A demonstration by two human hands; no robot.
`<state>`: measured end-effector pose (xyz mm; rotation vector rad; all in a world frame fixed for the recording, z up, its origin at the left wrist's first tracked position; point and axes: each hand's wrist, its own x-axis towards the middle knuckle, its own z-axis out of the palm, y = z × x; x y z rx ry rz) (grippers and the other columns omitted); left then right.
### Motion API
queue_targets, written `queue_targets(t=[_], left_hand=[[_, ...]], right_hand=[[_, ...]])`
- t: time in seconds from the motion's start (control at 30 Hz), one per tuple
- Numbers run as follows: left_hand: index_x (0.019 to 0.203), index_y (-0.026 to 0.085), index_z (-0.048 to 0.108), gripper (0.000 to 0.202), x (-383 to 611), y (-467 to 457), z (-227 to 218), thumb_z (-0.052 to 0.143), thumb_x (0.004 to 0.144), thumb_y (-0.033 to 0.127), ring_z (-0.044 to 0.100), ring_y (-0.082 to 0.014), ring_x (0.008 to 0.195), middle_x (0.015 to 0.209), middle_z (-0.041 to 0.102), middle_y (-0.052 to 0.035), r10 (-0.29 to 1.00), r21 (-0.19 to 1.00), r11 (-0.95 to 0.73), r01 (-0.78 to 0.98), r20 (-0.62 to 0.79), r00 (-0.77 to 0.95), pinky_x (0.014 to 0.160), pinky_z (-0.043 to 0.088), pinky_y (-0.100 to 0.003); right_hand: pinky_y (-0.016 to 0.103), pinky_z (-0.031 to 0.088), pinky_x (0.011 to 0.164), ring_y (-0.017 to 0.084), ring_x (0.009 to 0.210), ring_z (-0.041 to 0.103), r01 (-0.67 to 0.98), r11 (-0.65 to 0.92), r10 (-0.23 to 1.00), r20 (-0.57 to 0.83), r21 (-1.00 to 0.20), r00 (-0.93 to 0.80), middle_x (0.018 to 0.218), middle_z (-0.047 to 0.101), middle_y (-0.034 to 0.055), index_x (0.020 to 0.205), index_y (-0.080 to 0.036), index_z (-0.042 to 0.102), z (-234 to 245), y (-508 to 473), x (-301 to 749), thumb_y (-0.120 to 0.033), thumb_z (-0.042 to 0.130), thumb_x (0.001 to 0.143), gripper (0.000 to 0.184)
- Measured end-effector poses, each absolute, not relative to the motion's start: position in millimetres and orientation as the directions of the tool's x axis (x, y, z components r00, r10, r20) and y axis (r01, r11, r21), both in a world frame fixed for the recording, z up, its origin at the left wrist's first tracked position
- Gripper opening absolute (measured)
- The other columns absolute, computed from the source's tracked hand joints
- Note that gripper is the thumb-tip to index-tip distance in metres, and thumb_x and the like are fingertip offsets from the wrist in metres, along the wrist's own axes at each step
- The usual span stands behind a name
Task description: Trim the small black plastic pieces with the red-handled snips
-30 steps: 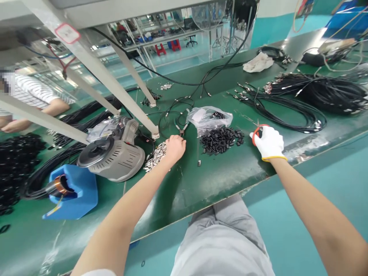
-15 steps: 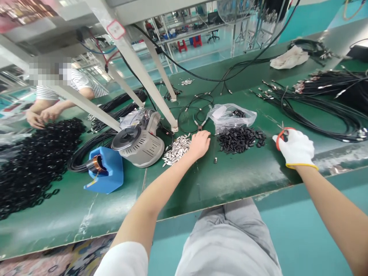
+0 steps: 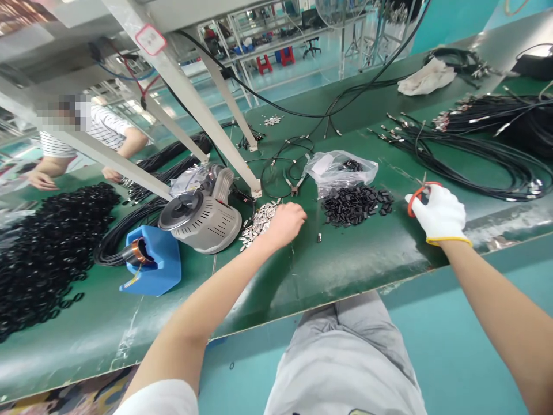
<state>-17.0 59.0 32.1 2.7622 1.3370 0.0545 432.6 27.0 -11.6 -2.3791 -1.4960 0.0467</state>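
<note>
Mid-frame, the left hand (image 3: 291,222) has eased away from the pliers (image 3: 294,191), leaving silver connectors (image 3: 259,222) nearest — grip unreadable; at right, the gloved right hand (image 3: 441,214) still clasps orange-handled scissors (image 3: 413,202).

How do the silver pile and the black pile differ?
Colour: the silver pile looks bright and metallic; the black pile is dark.
Neighbours: the silver pile lies beside the grey machine, the black pile by the clear plastic bag.
View: the left hand partly hides the silver pile, while no hand covers the black pile.
Both are heaps of small pieces on the green bench.
</note>
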Motion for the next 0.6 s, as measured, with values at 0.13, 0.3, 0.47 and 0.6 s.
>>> queue_targets(t=[0.13,0.3,0.47,0.6], left_hand=[[0.126,0.023,0.069,0.031,3.6,31.6,23.4,0.048,0.103,0.024,0.059,-0.0242,0.12,0.127,0.066,-0.0106,0.545,0.337,-0.794,0.506,0.023,0.838,0.105,0.047,-0.039],[0.1,0.018,0.066,0.016,4.3,34.5,10.9,0.053,0.102,0.028,0.061,-0.0235,0.107,0.108,0.066,-0.01,0.612,0.429,-0.74,0.518,0.109,0.784,0.098,0.051,-0.04],[0.108,0.02,0.064,0.019,7.1,19.9,8.4,0.051,0.105,0.033,0.065,-0.0205,0.096,0.102,0.069,-0.0068,0.733,0.566,-0.616,0.548,0.157,0.662,0.091,0.053,-0.037],[0.116,0.023,0.069,0.026,12.9,5.1,8.3,0.048,0.106,0.034,0.068,-0.0172,0.094,0.107,0.07,-0.0065,0.782,0.688,-0.536,0.49,0.184,0.596,0.089,0.054,-0.032]], right_hand=[[0.043,0.04,0.084,0.034,0.104,0.06,0.873,-0.392,0.874,0.179,-0.291,0.452,0.126,0.066,0.019,0.132,-0.021,0.061,-11.2,27.2,430.2,-0.073,0.048,0.091,0.068],[0.041,0.043,0.086,0.032,0.101,0.063,0.879,-0.381,0.865,0.226,-0.286,0.448,0.117,0.068,0.0171,0.125,-0.019,0.063,-7.0,26.4,424.3,-0.066,0.055,0.09,0.06],[0.039,0.043,0.086,0.031,0.1,0.063,0.875,-0.381,0.856,0.244,-0.3,0.456,0.117,0.069,0.0151,0.124,-0.02,0.064,-6.4,25.8,424.1,-0.067,0.057,0.088,0.059],[0.039,0.043,0.088,0.03,0.101,0.062,0.865,-0.373,0.854,0.241,-0.337,0.462,0.119,0.069,0.0144,0.122,-0.022,0.066,-4.7,24.3,423.9,-0.066,0.058,0.087,0.057]])
